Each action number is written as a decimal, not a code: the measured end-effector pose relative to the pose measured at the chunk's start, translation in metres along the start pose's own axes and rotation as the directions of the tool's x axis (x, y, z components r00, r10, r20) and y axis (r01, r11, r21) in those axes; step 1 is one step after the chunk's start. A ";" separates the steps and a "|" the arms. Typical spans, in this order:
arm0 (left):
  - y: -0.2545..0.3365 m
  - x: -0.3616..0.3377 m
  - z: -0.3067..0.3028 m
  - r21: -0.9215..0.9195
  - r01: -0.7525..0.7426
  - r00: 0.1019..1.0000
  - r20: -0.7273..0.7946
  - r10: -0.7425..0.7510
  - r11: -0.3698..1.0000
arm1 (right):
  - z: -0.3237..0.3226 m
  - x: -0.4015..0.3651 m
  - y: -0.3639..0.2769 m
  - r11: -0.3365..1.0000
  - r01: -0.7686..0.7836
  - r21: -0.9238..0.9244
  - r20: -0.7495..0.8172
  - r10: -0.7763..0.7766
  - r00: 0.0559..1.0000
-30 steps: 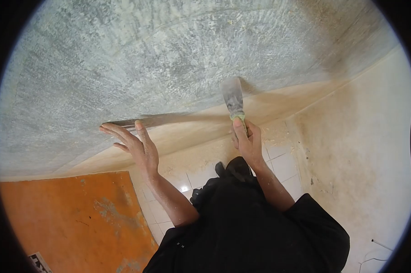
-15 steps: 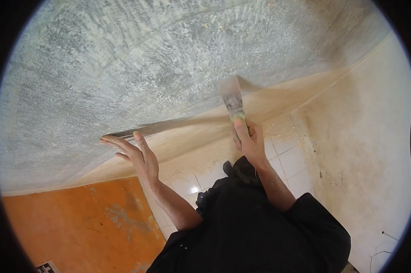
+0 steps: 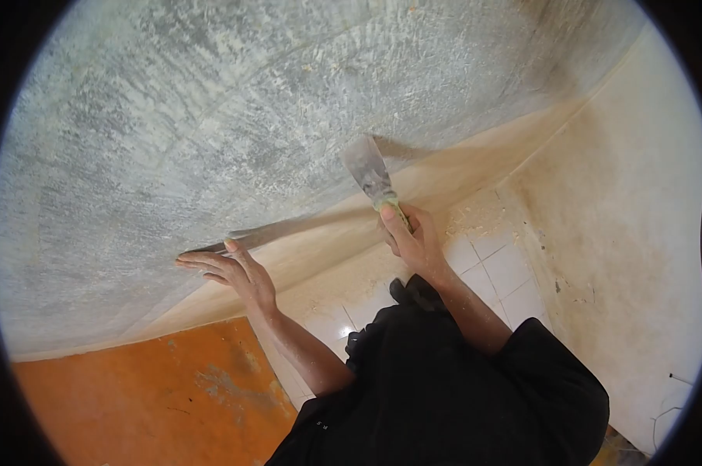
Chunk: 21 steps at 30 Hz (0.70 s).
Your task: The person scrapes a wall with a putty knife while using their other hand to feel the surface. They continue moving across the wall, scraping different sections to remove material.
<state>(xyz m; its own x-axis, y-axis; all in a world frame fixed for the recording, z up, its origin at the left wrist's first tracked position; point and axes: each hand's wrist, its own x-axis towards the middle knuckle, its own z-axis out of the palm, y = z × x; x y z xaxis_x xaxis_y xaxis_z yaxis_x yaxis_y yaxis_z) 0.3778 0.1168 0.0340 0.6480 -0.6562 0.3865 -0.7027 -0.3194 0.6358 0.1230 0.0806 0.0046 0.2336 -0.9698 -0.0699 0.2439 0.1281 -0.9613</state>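
Note:
In my right hand point(image 3: 413, 237) is a putty knife point(image 3: 369, 168), gripped by its pale, dusty handle with the thumb along the top. Its wide metal blade points up and to the left, and the tip meets the grey scraped wall point(image 3: 234, 124). My left hand point(image 3: 242, 276) has its fingers stretched out, the fingertips against the lower part of that wall and the thumb apart. White dust specks both forearms.
Beige unscraped wall point(image 3: 475, 167) runs below the grey area. An orange wall point(image 3: 149, 396) stands at lower left, a pale side wall point(image 3: 615, 233) at right. Scrapings lie on the white tiled floor point(image 3: 506, 272). A thin wire point(image 3: 655, 423) shows at lower right.
The putty knife has moved left along the wall, and its blade leans further left. My left hand keeps its place on the wall. The view has shifted slightly.

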 end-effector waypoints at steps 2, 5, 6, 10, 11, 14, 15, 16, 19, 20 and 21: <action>-0.012 0.006 0.019 -0.034 -0.025 0.994 -0.103 0.022 0.999 | -0.004 -0.007 0.020 0.999 -0.006 0.035 -0.051 0.008 0.999; -0.039 0.016 0.035 -0.019 -0.044 0.988 -0.147 0.041 0.999 | -0.029 -0.004 0.038 0.999 -0.002 0.038 -0.120 0.007 0.993; -0.037 0.014 0.033 -0.027 -0.018 0.991 -0.133 0.015 0.999 | -0.035 -0.004 0.033 1.000 -0.006 0.004 -0.149 0.006 0.989; -0.029 0.011 0.034 -0.030 -0.029 0.986 -0.165 0.024 0.999 | -0.053 0.000 -0.006 0.998 -0.003 0.064 -0.187 0.015 0.982; -0.027 0.010 0.034 -0.028 -0.044 0.981 -0.191 0.038 0.999 | -0.055 0.002 -0.021 0.999 0.004 0.053 -0.176 0.006 0.984; 0.005 0.000 0.024 -0.130 -0.043 0.982 -0.189 0.018 0.991 | -0.053 0.002 -0.046 0.999 -0.013 0.049 -0.161 0.021 0.987; 0.012 -0.008 0.027 -0.124 -0.048 0.979 -0.201 0.022 0.991 | -0.051 0.002 -0.048 0.998 -0.033 0.054 -0.175 0.042 0.984; 0.020 -0.020 0.030 -0.183 -0.040 0.977 -0.215 0.000 0.982 | -0.054 0.002 -0.043 0.998 -0.028 0.061 -0.165 0.038 0.986; 0.037 -0.042 0.048 -0.299 -0.092 0.984 -0.174 0.041 0.950 | -0.067 -0.001 -0.026 1.000 0.010 0.017 -0.108 -0.008 0.994; 0.039 -0.043 0.056 -0.362 -0.135 0.988 -0.113 0.101 0.922 | -0.070 -0.004 -0.026 0.999 -0.041 0.013 -0.099 0.042 0.994; 0.038 -0.040 0.062 -0.365 -0.142 0.986 -0.131 0.101 0.920 | -0.074 -0.002 -0.026 0.996 -0.091 0.006 -0.089 0.091 0.992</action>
<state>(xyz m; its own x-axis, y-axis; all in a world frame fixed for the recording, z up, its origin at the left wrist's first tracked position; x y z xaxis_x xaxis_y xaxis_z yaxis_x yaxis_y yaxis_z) 0.3066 0.0882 0.0013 0.6068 -0.5901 0.5325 -0.6317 0.0486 0.7737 0.0465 0.0643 0.0102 0.1705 -0.9687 -0.1802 0.2273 0.2166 -0.9494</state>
